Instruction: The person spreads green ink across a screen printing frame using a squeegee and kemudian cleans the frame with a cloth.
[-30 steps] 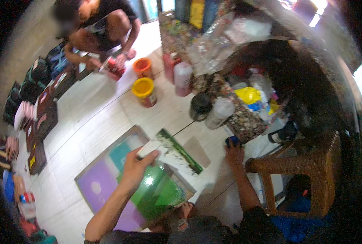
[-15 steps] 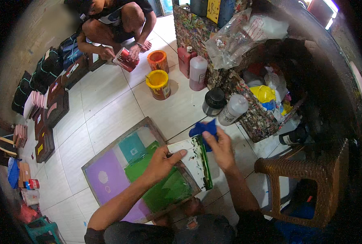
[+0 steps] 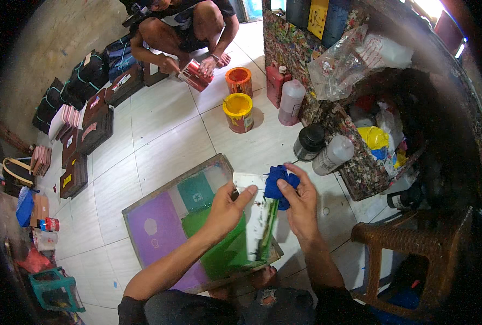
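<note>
My left hand (image 3: 227, 210) grips one edge of a white squeegee (image 3: 255, 230), thumb on top, with dark and green ink smeared along its far side. A bunched blue cloth (image 3: 277, 187) is pinched in my right hand (image 3: 303, 206) and pressed against the squeegee's upper inked edge. Beneath both hands a screen-printing frame (image 3: 170, 183) lies on the tiled floor. Its mesh has a purple area (image 3: 159, 227), a teal square (image 3: 195, 194) and a patch of wet-looking green ink (image 3: 225, 254), partly covered by my left arm and the squeegee.
Yellow (image 3: 238, 112) and orange (image 3: 238, 81) paint cans stand ahead. Several bottles (image 3: 332, 155) line an ink-crusted box (image 3: 363, 176). A brown stool (image 3: 374, 238) is at right. Across the floor a squatting person (image 3: 189, 32) holds a red can (image 3: 196, 75).
The blue cloth has moved from beyond the squeegee's corner onto its upper inked edge and is more bunched. The squeegee has turned slightly. The whole view has shifted right.
</note>
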The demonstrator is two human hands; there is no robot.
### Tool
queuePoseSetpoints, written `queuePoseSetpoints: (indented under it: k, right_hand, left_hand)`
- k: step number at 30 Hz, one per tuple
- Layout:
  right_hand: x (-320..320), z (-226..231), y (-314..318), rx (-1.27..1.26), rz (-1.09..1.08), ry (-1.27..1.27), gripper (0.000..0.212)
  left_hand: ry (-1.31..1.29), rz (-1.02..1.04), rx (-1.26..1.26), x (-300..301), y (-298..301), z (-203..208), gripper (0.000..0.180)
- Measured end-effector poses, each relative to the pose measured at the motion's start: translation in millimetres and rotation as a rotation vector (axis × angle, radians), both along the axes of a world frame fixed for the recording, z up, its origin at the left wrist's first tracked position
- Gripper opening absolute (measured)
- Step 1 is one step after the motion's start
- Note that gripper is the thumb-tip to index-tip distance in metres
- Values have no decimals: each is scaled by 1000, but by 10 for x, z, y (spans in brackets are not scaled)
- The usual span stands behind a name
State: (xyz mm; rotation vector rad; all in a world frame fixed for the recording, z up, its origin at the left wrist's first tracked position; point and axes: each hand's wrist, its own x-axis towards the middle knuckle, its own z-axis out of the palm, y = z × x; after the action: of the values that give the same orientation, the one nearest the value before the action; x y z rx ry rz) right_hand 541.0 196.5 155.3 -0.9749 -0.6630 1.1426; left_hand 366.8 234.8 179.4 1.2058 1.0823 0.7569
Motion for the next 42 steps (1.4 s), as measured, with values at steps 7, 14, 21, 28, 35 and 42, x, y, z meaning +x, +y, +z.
queuePoseSetpoints:
  k: [7, 14, 21, 28, 35, 42]
  right_hand:
    - [-416, -15, 52, -123, -39, 19, 30]
    - [-711, -117, -214, -157, 129, -305, 22]
    - [-775, -186, -528, -261, 284, -318, 32]
    - [-639, -403, -901, -381, 612, -139, 34]
    - [1260, -1752, -1157, -269, 569, 378, 40]
    - [1936, -2613, -1512, -414, 333, 257, 68]
  left_hand:
    - [-5, 327, 135, 125, -23, -88, 30]
    - [-58, 513, 202, -42, 150, -112, 33]
    - [-142, 657, 170, -102, 295, -95, 31]
    - [-155, 827, 226, -476, 671, -57, 51]
    - [-357, 422, -95, -382, 928, 323, 35]
    - [-305, 435, 470, 795, 3083, 942, 26]
